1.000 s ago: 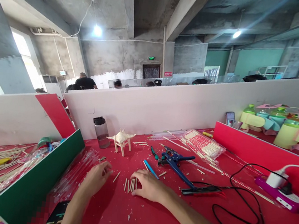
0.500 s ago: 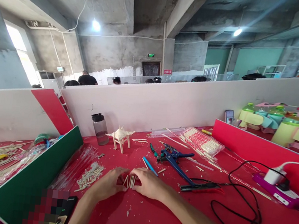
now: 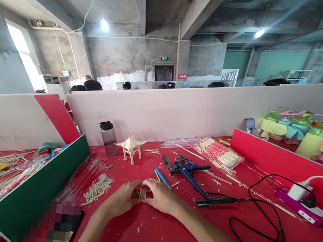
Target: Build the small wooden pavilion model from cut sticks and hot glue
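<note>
Between the fingertips of both hands, several short wooden sticks (image 3: 142,194) stand side by side in a tight row. My left hand (image 3: 122,197) is closed on their left side, thumb and fingers curved inward. From the right, my right hand (image 3: 160,196) pinches the same row. The undersides of the fingers are partly hidden. Just beyond the hands lies a blue pen-like stick (image 3: 162,179). Farther back stands a small pavilion model (image 3: 131,146) made of wooden sticks, with a pointed roof on posts.
Short cut pieces (image 3: 98,189) lie in a pile at left, beside a green divider (image 3: 38,180). Blue cutting pliers (image 3: 187,172) and a glue gun (image 3: 219,202) with a black cable lie at right. A bottle (image 3: 109,138), packed sticks (image 3: 219,152) and a purple power strip (image 3: 305,207) stand farther out.
The sticks, spread and partly leaning before, are now pressed into one compact row. Both hands have drawn slightly closer together around them.
</note>
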### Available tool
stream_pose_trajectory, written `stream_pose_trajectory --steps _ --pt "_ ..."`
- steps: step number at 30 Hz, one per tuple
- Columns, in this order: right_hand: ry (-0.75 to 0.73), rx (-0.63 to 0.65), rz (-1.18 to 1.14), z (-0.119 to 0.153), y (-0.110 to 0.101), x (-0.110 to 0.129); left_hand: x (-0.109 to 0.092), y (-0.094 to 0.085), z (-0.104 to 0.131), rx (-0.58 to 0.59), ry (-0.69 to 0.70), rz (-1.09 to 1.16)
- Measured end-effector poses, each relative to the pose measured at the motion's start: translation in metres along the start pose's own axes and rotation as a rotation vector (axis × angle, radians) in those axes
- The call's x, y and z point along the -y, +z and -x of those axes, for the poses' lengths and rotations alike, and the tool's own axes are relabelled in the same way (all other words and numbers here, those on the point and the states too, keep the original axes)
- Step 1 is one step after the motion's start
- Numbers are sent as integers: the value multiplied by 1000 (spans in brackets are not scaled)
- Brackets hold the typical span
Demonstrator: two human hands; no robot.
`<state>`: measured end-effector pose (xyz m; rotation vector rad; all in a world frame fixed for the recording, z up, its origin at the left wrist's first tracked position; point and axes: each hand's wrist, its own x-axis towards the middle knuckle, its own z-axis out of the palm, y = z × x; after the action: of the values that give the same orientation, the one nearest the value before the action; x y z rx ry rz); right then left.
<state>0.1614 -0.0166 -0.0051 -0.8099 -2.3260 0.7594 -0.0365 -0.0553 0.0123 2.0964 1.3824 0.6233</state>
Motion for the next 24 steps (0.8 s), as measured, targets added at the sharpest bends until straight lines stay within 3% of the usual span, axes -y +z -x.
stream_pose_trajectory --steps 4,8,10,13,24 --pt "11 6 -7 0 -2 -4 2 -14 4 9 -71 -15" --pt "51 -11 -13 -1 -4 -13 27 -39 10 -182 -159 -166" --pt "52 -19 9 -1 -5 -16 41 -46 13 -223 -208 -253" --pt "27 -27 54 -2 -7 -17 49 -46 16 -136 -233 -298" --pt "26 -23 98 -2 -9 -13 11 -31 8 22 -156 -169"
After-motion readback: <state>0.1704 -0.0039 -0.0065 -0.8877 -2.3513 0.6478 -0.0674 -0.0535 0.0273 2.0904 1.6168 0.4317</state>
